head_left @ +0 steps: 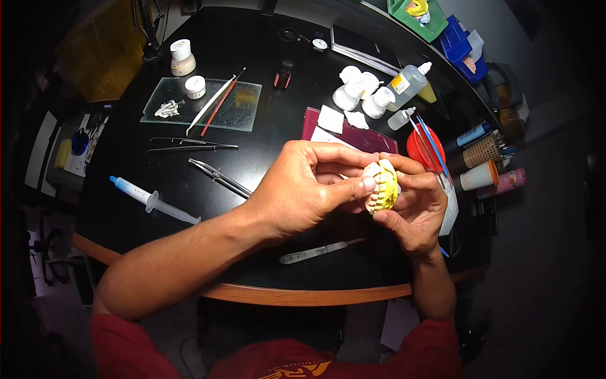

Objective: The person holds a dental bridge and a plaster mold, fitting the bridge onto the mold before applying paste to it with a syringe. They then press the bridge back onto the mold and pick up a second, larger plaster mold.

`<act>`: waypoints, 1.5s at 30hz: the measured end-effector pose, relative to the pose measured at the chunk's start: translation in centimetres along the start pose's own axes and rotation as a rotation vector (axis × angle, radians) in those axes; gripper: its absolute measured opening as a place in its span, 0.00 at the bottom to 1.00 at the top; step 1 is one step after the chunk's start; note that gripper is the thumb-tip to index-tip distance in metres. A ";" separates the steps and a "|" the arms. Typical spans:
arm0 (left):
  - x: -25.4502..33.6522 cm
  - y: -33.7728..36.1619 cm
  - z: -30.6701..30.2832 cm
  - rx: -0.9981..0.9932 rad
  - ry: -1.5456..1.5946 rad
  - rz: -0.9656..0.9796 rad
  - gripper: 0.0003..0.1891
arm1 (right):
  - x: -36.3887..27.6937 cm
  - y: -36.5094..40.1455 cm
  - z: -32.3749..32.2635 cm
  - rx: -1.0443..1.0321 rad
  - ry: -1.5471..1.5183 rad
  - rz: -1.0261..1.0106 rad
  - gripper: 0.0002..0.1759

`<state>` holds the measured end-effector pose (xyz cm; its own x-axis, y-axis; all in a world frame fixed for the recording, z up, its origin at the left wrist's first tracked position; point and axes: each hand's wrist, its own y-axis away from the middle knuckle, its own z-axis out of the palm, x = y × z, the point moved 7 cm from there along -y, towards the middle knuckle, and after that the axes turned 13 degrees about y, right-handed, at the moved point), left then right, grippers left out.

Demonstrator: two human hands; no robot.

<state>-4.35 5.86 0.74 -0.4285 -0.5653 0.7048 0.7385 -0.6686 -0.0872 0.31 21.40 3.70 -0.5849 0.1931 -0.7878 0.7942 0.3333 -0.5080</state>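
Observation:
Between my two hands, above the table, is a dental cast (387,187) with a yellow part and a row of teeth, next to a paler pinkish part. My left hand (309,183) pinches the paler side, with the thumb on the teeth. Round the yellow side wrap the fingers and thumb of my right hand (415,208). Below the hands a scalpel (322,251) lies on the table. Forceps (219,178) lie left of my left hand, partly covered by my wrist. The far side of the cast is hidden by my fingers.
A glass slab (243,114) carries a small white jar (196,87) and two brushes. Tweezers (192,144) and a syringe (154,201) lie at the left. White bottles (353,93), a clear bottle (409,81) and a red round lid (424,145) stand behind my hands. Cups (478,175) line the right edge.

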 end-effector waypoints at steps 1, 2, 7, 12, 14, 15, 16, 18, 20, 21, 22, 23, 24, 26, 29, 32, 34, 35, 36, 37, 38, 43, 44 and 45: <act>0.0 -0.1 -0.1 0.006 0.010 0.016 0.19 | 0.0 0.0 0.0 0.000 0.002 0.000 0.31; -0.1 -0.1 -0.1 0.012 0.018 0.032 0.18 | 0.0 -0.1 0.0 -0.002 -0.003 0.001 0.30; -0.1 -0.1 -0.1 0.018 0.015 0.039 0.18 | -0.1 -0.1 0.1 0.001 -0.008 0.008 0.30; -0.2 -0.1 -0.2 -0.001 -0.013 0.031 0.19 | 0.0 0.0 0.1 -0.002 -0.005 0.016 0.31; -0.1 -0.1 -0.2 0.016 -0.016 0.015 0.19 | 0.0 -0.1 0.1 -0.007 -0.009 0.024 0.31; -0.1 -0.1 -0.2 0.025 -0.017 0.006 0.19 | 0.0 -0.2 0.1 -0.008 -0.014 0.026 0.31; -0.1 -0.1 -0.1 0.026 -0.006 0.001 0.19 | -0.1 -0.2 0.1 -0.010 -0.018 0.027 0.31; 0.0 0.0 0.0 0.027 0.016 -0.006 0.19 | 0.0 -0.1 0.0 -0.006 0.000 0.032 0.31; 0.1 0.0 0.0 0.026 0.017 -0.006 0.19 | 0.0 -0.1 0.0 -0.006 0.003 0.033 0.31; 0.1 0.0 0.0 0.024 0.018 -0.008 0.19 | 0.0 -0.1 0.0 -0.007 -0.002 0.033 0.31; 0.1 0.0 0.0 0.025 0.017 -0.010 0.19 | 0.0 -0.2 0.0 -0.007 -0.007 0.032 0.32; 0.1 0.0 0.0 0.025 0.015 -0.012 0.19 | 0.0 -0.2 0.0 -0.006 -0.015 0.030 0.32; 0.0 0.0 0.0 0.026 0.013 -0.014 0.19 | 0.0 -0.4 0.1 -0.006 -0.024 0.028 0.32; 0.0 0.0 0.0 0.024 0.011 -0.016 0.19 | -0.1 -0.3 0.1 -0.003 -0.028 0.024 0.32; 0.0 0.0 0.0 0.027 0.013 -0.023 0.19 | 0.0 -0.2 0.1 0.003 -0.020 0.015 0.32; -0.1 0.0 -0.1 0.031 0.007 -0.016 0.20 | 0.1 -0.1 0.0 0.007 -0.020 0.018 0.32; -0.1 -0.1 -0.1 0.030 0.009 -0.015 0.20 | 0.1 -0.1 0.0 0.007 -0.015 0.030 0.32; -0.1 0.0 -0.1 0.030 0.016 -0.018 0.20 | 0.0 -0.1 0.1 0.010 -0.020 0.028 0.32; -0.1 0.0 -0.1 0.029 0.023 -0.020 0.20 | 0.0 -0.1 0.1 0.012 -0.024 0.024 0.32; -0.1 0.0 -0.1 0.030 0.015 -0.019 0.20 | 0.0 -0.2 0.1 0.013 -0.028 0.020 0.32; -0.1 0.0 -0.1 0.030 0.007 -0.019 0.20 | 0.0 -0.2 0.1 0.010 -0.024 0.019 0.32; 0.0 0.0 -0.1 0.034 0.005 -0.025 0.19 | 0.1 -0.1 0.0 0.012 -0.003 0.031 0.32; -0.1 0.0 -0.1 0.034 0.012 -0.030 0.19 | 0.1 -0.1 0.1 0.016 -0.003 0.032 0.32; -0.1 0.0 -0.1 0.034 0.020 -0.035 0.19 | 0.0 -0.1 0.1 0.019 -0.002 0.034 0.32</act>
<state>-4.31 5.85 0.59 -0.4648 -0.5517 0.6925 0.7399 -0.6716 -0.0384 0.19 21.28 3.74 -0.5573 0.2018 -0.8054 0.8166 0.3087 -0.4877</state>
